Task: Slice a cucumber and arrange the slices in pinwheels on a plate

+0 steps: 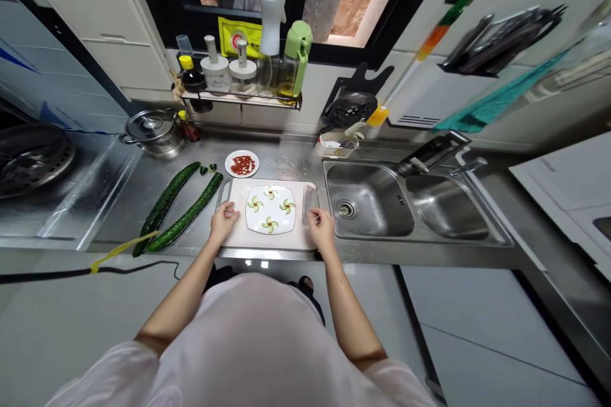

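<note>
Steel counter (112, 203) across mid-frame, white plate (270, 207) dead centre on the pale board (238, 238). Left hand (223, 224) and right hand (323, 230) flank it, fingers curled; can't tell if either's gripping anything. Imo, light touches keep those green swirls (270, 225) neat.

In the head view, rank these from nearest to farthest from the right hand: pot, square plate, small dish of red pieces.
From the right hand:
1. Square plate, just to its left, on the board.
2. Small dish, farther left, behind the board.
3. Pot, far left, toward the wall.
</note>
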The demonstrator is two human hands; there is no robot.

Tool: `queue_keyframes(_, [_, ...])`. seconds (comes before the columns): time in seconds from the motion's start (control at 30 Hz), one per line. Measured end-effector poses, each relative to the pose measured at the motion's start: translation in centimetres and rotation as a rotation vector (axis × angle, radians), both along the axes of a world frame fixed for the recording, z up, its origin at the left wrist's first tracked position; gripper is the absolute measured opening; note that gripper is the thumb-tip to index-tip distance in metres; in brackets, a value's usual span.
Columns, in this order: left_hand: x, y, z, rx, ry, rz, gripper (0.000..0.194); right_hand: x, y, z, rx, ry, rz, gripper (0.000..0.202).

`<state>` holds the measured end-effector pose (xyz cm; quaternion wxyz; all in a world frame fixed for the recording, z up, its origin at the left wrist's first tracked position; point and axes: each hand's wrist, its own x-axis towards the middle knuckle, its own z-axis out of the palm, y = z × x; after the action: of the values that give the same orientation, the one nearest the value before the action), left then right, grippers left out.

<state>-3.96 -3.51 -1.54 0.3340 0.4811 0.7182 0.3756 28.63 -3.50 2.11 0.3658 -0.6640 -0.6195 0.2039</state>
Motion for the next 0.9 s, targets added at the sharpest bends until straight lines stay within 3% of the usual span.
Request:
queue_keyframes(0.23, [1.0,-1.5,-0.7,-0.071,-0.066,0.003,0.043,-0.8,-2.8,-3.1,-0.128,0.085,-0.04,0.033])
queue_keyframes(0.4, [1.6,-1.3,-1.4,-0.156,-0.191,-0.082,0.046,-2.6,-2.5,-3.6,-0.349,0.095,-0.007,0.04])
queue_keyframes(0.53, [2.3,-0.8,-1.7,-0.228,-0.315,-0.108,0.044,-4.0,-1.6,-4.3,-0.517,0.276,-0.016,0.046])
queue_keyframes(0.7, [2.8,-0.2,-1.8,-0.278,-0.449,-0.077,0.042,-5.0,-0.7,-4.9,-0.583,0.397,-0.072,0.04])
queue_keyframes(0.9, [3.2,0.1,-1.5,-0.27,-0.504,-0.065,0.035,-5.4,-0.1,-4.5,-0.604,0.354,-0.114,0.039])
